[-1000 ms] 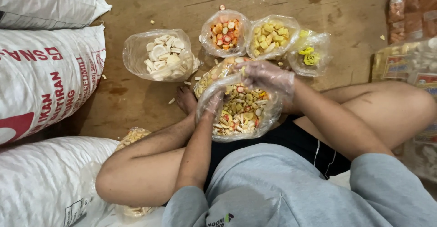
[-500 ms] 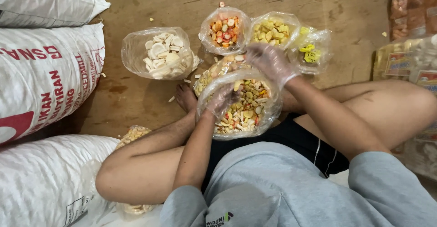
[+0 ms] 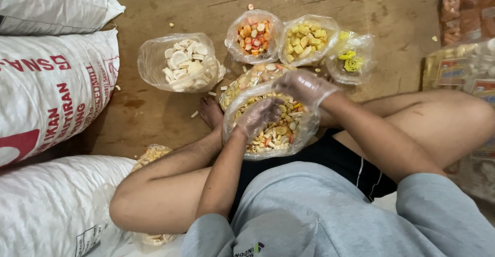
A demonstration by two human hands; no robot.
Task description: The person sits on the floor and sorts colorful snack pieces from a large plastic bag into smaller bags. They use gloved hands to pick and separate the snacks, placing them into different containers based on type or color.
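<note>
- The left hand (image 3: 259, 115), gloved and loosely curled, is pushed into the mixed-cracker bag (image 3: 268, 154).
- The right hand (image 3: 301, 87), gloved and half-closed, is held at that bag's rim; whether anything is gripped cannot be told.

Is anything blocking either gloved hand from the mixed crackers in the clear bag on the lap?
Nothing visible. The left hand is inside the open-topped clear plastic bag of mixed crackers, resting on them. The right hand hovers at the bag's far rim, only its thin clear glove between.

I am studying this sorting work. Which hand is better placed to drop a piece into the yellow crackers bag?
Probably the right hand: it hovers at the mixed bag's far rim, close to the yellow crackers bag. The left hand is down inside the mixed bag.
</note>
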